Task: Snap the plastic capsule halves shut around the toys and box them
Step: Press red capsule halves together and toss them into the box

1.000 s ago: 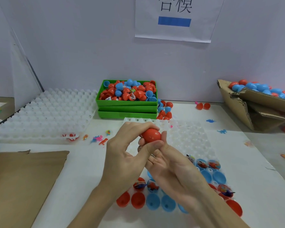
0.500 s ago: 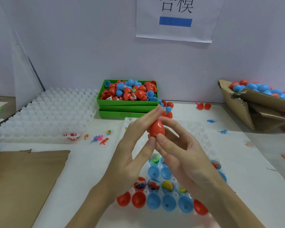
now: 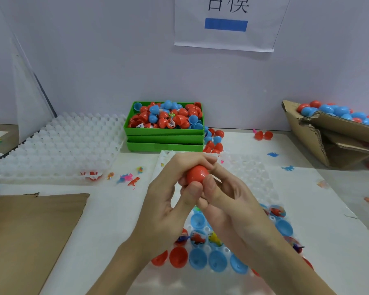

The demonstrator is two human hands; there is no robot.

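Both hands up over the table [image 3: 107,220] now, squeezing one red capsule [image 3: 196,174]: the left hand [image 3: 168,201] curls over its top and pinches from below with the thumb, the right hand [image 3: 226,201] grips its other side, presumably to press the halves together. Beneath them, the clear tray [image 3: 251,173] cradles open blue and red halves, some with toys inside. Far right, the cardboard box [image 3: 313,141] holds finished capsules; the green bin [image 3: 164,131] brims with loose halves.
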